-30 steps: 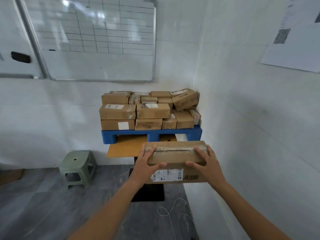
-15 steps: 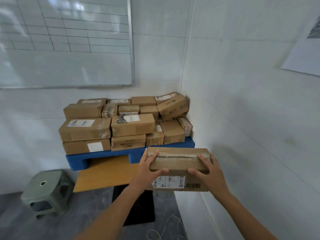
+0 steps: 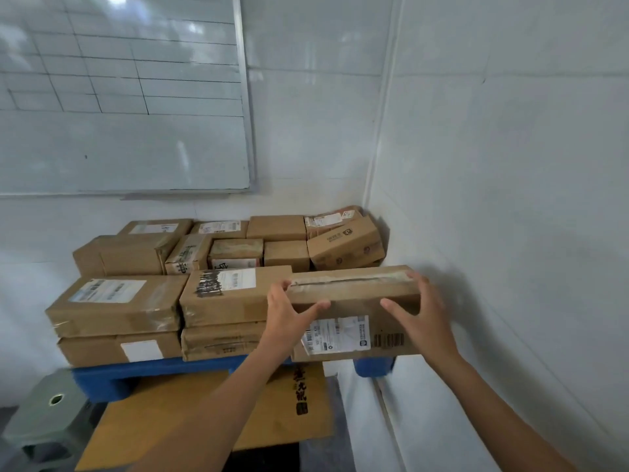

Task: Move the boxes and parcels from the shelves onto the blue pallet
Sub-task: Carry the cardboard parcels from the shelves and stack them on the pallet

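I hold a taped cardboard box [image 3: 354,301] with a white shipping label on its front, level, at the front right of the blue pallet [image 3: 163,373]. My left hand [image 3: 289,315] grips its left end, thumb on the front face. My right hand [image 3: 422,318] grips its right end, fingers over the top edge. Several brown boxes [image 3: 218,294] are stacked on the pallet in two layers, filling it up to the corner of the walls. The held box hides the pallet's front right part.
The pallet sits on a wooden tabletop [image 3: 170,413] in a corner of white walls. A whiteboard [image 3: 122,97] hangs above the stack. A green plastic stool [image 3: 44,417] stands at the lower left. The right wall [image 3: 510,199] is close to my right hand.
I have walked closer to the pallet. The box in both hands has risen from below the pallet's edge to the level of the stacked boxes at the front right.
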